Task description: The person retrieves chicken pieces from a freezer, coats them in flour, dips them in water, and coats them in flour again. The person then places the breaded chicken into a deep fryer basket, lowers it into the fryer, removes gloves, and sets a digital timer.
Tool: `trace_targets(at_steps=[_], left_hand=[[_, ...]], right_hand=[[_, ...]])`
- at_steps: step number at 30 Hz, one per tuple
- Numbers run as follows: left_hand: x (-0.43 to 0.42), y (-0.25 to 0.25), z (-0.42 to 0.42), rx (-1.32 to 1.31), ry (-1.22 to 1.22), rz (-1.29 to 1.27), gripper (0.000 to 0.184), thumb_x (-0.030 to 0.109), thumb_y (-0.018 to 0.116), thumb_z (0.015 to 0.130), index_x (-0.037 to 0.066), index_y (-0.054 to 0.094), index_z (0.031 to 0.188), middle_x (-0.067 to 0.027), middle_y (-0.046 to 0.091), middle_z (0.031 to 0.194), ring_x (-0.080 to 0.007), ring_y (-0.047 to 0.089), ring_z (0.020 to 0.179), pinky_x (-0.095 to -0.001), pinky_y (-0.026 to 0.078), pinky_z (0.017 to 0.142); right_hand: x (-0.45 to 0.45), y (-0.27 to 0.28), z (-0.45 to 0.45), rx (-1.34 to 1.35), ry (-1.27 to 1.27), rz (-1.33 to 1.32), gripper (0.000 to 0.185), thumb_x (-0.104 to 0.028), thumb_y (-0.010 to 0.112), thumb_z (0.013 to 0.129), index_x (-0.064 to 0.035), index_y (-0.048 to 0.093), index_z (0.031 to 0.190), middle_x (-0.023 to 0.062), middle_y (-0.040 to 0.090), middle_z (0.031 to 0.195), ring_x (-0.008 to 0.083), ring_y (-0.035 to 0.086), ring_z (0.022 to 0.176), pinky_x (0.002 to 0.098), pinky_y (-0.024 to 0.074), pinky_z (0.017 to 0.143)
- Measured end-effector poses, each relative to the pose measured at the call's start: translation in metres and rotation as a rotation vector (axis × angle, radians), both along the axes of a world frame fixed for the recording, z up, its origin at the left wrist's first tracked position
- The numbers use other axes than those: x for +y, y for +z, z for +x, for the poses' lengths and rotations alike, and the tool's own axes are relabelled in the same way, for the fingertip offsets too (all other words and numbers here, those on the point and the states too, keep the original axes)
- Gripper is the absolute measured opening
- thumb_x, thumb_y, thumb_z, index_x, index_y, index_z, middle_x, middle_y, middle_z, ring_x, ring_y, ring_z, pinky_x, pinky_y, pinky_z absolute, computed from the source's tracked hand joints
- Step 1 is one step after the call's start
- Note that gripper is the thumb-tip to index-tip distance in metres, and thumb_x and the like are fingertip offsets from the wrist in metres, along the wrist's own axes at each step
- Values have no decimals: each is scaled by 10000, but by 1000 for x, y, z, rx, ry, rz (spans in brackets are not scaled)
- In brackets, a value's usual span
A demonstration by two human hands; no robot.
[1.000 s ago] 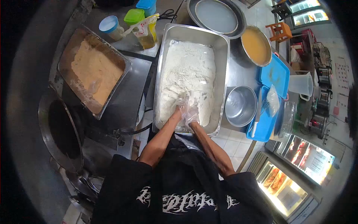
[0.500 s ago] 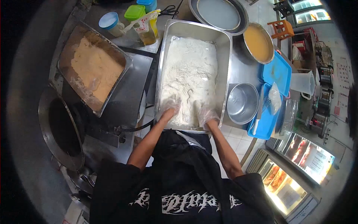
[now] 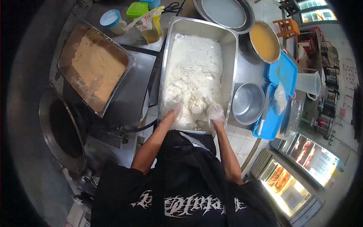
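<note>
A deep steel tray stands in front of me, holding a broad bed of white flour. My left hand, in a clear plastic glove, is down in the flour at the near left of the tray. Close to the tray's right wall is my right hand, gloved the same way and touching the flour. Lumpy, loosened flour lies between the two hands. Flour and the crinkled gloves hide the fingers of both hands, so their closure does not show.
Left stands a tray of orange-brown powder, with a dark wok nearer me. To the right are a steel pot, a blue tray with a knife, and a bowl of orange liquid. A basin of cloudy liquid is behind.
Flour between my hands has been pushed up into a looser, lumpier heap. My right hand has shifted slightly right, and my left hand stays near the same place.
</note>
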State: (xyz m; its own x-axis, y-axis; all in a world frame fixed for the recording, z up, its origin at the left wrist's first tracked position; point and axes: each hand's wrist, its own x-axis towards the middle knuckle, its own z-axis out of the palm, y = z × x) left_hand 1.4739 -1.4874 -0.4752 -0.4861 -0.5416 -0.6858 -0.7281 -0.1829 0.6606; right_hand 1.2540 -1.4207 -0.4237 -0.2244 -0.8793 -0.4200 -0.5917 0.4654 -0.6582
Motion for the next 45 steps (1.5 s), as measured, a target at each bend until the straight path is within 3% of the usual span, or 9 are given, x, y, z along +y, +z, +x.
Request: trace_targets(at_steps=[7, 13, 19, 20, 26, 29, 32, 41, 45], left_hand=[[16, -52, -46, -23, 49, -153, 482, 338, 366, 929, 21, 398, 1291, -117, 447, 1297, -240, 426, 1169, -344, 306, 1002], [16, -71, -63, 198, 104, -110, 504, 357, 372, 927, 17, 387, 1299, -127, 446, 1292, -234, 424, 1166, -340, 316, 995], [-61, -71, -63, 166, 100, -349, 527, 376, 378, 925, 12, 376, 1306, -138, 444, 1288, -228, 423, 1162, -336, 326, 989], [-66, -87, -57, 91, -269, -831, 543, 398, 366, 927, 18, 366, 1317, -136, 442, 1293, -228, 418, 1169, -334, 329, 987], [-75, 38, -46, 396, 695, 145, 659, 476, 396, 900, 34, 275, 1373, -152, 397, 1320, -184, 399, 1190, -316, 338, 991], [-90, 90, -40, -135, 216, 215, 996, 536, 673, 671, 8, 212, 1379, -201, 274, 1398, -281, 312, 1271, -343, 238, 1065], [-49, -11, -60, -93, 261, -618, 1147, 522, 749, 558, 19, 149, 1396, -195, 241, 1416, -321, 226, 1312, -378, 161, 1094], [-55, -43, -78, 171, 196, -352, 759, 174, 607, 802, 55, 158, 1403, -111, 170, 1461, -230, 151, 1349, -321, 127, 1111], [-67, -11, -54, 377, 218, -119, 947, 397, 724, 637, 32, 248, 1370, -158, 322, 1385, -292, 260, 1299, -350, 166, 1102]], right_hand=[[-12, -97, 51, 438, 446, 39, 417, -247, 515, 818, -62, 535, 1190, 139, 580, 1134, 290, 491, 1099, 375, 338, 986], [-5, -56, 84, -942, -636, -96, 292, -120, 565, 829, -46, 588, 1111, 64, 600, 1079, 196, 503, 1067, 349, 395, 900], [-57, -38, 29, -800, -501, 21, 264, -188, 537, 867, -3, 590, 1047, 71, 599, 978, 134, 547, 873, 284, 449, 736], [-64, -36, 23, -773, -512, 40, 263, -197, 528, 873, -5, 591, 1041, 73, 599, 977, 138, 549, 874, 285, 449, 739], [-101, 27, 10, -45, -25, -293, 300, -290, 413, 923, -60, 583, 1013, 123, 599, 920, 250, 576, 873, 372, 444, 747], [-104, -54, -12, 85, 92, -274, 275, -253, 437, 901, -48, 590, 1000, 163, 597, 957, 283, 574, 891, 408, 434, 782], [-132, -62, 3, 386, 532, -231, 351, -282, 477, 875, -79, 557, 1149, 143, 566, 1124, 273, 514, 1058, 392, 377, 908], [-126, -92, 19, -361, 79, -443, 328, -159, 586, 772, -52, 574, 1082, 93, 605, 997, 228, 547, 931, 366, 410, 868], [-96, -91, -3, -565, -212, -309, 291, -129, 521, 864, -47, 567, 1139, 64, 574, 1111, 173, 502, 1074, 322, 406, 916]])
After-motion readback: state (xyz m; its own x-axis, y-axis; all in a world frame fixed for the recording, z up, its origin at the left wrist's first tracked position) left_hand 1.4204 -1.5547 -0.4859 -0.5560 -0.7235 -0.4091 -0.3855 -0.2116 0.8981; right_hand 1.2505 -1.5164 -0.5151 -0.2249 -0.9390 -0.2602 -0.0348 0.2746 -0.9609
